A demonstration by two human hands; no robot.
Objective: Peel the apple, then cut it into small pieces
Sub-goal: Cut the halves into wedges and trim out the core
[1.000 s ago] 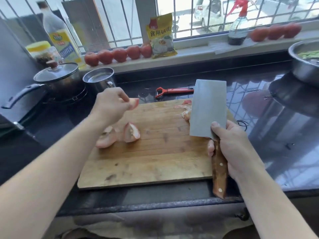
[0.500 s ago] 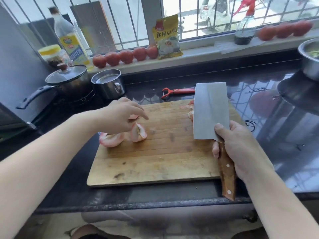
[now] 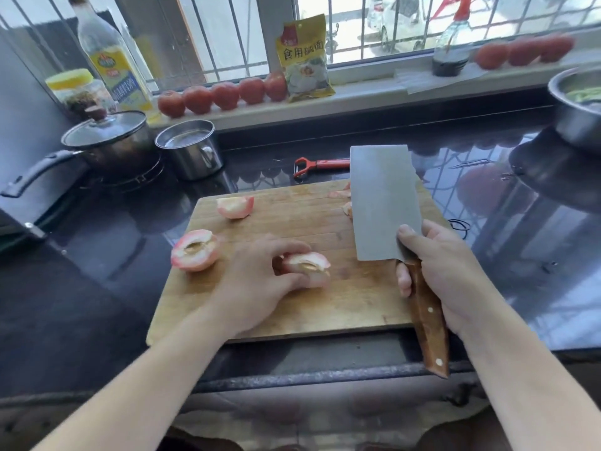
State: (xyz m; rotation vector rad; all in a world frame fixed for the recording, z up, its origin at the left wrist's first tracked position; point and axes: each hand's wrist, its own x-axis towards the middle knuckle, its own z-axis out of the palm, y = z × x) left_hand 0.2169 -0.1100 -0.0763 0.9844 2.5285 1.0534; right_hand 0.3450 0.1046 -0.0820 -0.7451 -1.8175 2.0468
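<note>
A wooden cutting board (image 3: pixel 341 307) lies on the dark counter. My left hand (image 3: pixel 257 281) pinches a peeled apple quarter (image 3: pixel 309 271) near the board's middle, core side up. A peeled apple half (image 3: pixel 195 250) sits at the board's left edge, and another quarter (image 3: pixel 234 206) lies at the far left corner. Small scraps (image 3: pixel 347 208) lie beside the blade. My right hand (image 3: pixel 442 275) grips the wooden handle of a cleaver (image 3: pixel 383 203), its broad blade held flat-side up over the board's right side.
A red peeler (image 3: pixel 320 165) lies behind the board. A lidded pot (image 3: pixel 107 141) and a steel cup (image 3: pixel 190 153) stand at the back left. Tomatoes (image 3: pixel 224 94), bottles and a yellow packet (image 3: pixel 305 60) line the sill. A steel bowl (image 3: pixel 575 115) is at the far right.
My left hand set one quarter down at the board's far left corner, then came back toward me and took hold of the quarter in the middle. The cleaver has barely moved.
</note>
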